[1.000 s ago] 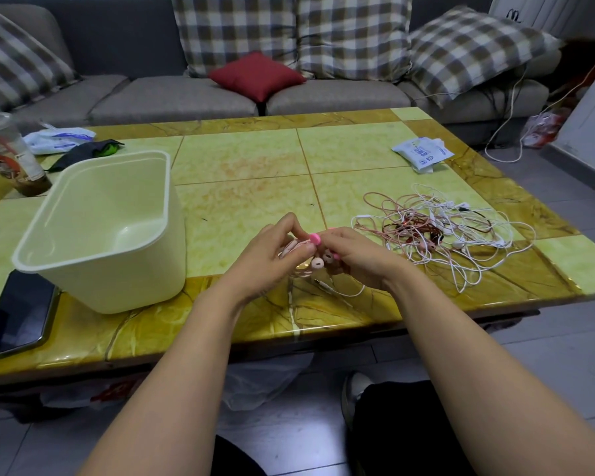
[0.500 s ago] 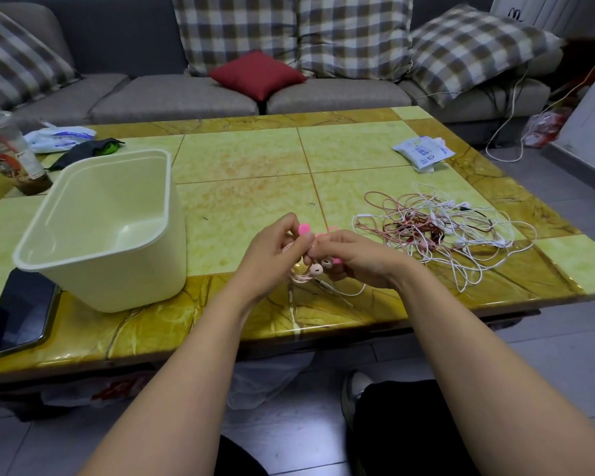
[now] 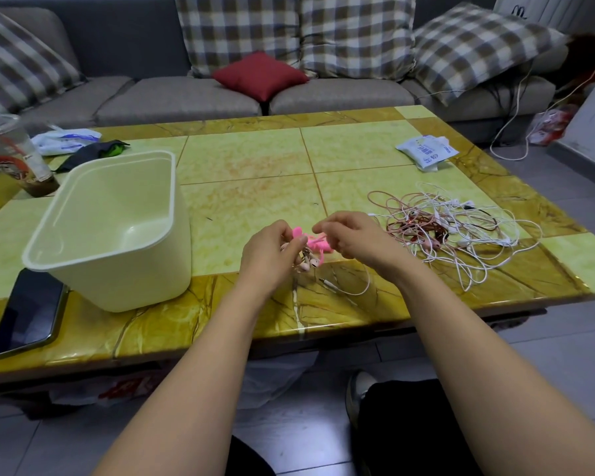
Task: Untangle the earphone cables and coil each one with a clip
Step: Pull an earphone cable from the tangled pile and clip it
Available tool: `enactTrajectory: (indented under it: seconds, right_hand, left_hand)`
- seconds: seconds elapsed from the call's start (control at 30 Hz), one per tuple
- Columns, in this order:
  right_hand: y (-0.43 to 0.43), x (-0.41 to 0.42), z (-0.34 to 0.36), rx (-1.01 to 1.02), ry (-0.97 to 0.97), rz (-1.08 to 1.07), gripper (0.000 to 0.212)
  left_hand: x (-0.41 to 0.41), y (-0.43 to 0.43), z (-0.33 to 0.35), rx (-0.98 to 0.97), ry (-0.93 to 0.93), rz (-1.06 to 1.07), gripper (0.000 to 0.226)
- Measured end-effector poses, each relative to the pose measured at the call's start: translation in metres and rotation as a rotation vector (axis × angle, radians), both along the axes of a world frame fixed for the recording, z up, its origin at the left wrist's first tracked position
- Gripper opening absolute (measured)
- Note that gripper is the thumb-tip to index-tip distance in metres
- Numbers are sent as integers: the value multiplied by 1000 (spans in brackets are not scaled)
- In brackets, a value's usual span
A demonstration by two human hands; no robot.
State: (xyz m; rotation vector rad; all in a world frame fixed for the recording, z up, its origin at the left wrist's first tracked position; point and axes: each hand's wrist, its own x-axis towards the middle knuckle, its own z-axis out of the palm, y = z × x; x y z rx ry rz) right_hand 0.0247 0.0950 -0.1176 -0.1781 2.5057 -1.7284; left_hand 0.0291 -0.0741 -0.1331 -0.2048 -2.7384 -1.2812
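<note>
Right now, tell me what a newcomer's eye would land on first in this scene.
The left hand and right hand meet above the near edge of the table, gripping a bright pink clip and a coiled earphone. Right of them sprawls a tangle of pink and white cables; left of them stands a big cream bin.

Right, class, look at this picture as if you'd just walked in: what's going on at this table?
A person seated at the yellow-green tiled table is bundling one earphone. The left hand grips the coiled pale pink earphone cable, while the right hand pinches a bright pink plastic clip against it; the plug end trails on the tabletop. A tangled pile of white and pink earphone cables lies to the right, not yet sorted. The cream plastic bin shows nothing inside.
</note>
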Motion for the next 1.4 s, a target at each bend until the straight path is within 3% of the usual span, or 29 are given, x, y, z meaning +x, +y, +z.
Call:
enactTrajectory:
  seconds: [0.1, 0.23, 0.37, 0.57, 0.67, 0.77, 0.9, 1.13, 1.27, 1.4]
  right_hand:
    - [-1, 3, 4, -140, -28, 36, 27]
    - [-5, 8, 5, -192, -50, 177, 21]
    - [-9, 9, 6, -158, 7, 91, 19]
    - [-18, 6, -1, -175, 139, -28, 16]
    - [-21, 5, -3, 5, 282, -108, 30]
    - [-18, 1, -9, 31, 233, -42, 42]
    - [-17, 2, -15, 65, 161, 76, 29]
    - [-25, 3, -19, 144, 224, -83, 12]
    - [-29, 1, -20, 53, 202, -169, 8]
    - [-26, 3, -10, -163, 71, -107, 24]
  left_hand:
    - [-1, 1, -2, 89, -34, 51, 23]
    - [1, 2, 4, 371, -65, 118, 20]
    - [3, 4, 7, 515, -69, 130, 22]
    - [3, 6, 11, 537, 20, 97, 11]
    - [1, 4, 9, 561, -1, 77, 8]
    - [3, 4, 10, 570, -5, 59, 8]
    - [2, 2, 7, 481, 31, 60, 10]
    - [3, 11, 6, 332, 42, 66, 13]
    - [3, 12, 7, 456, 36, 86, 10]
    - [5, 9, 10, 712, -43, 122, 7]
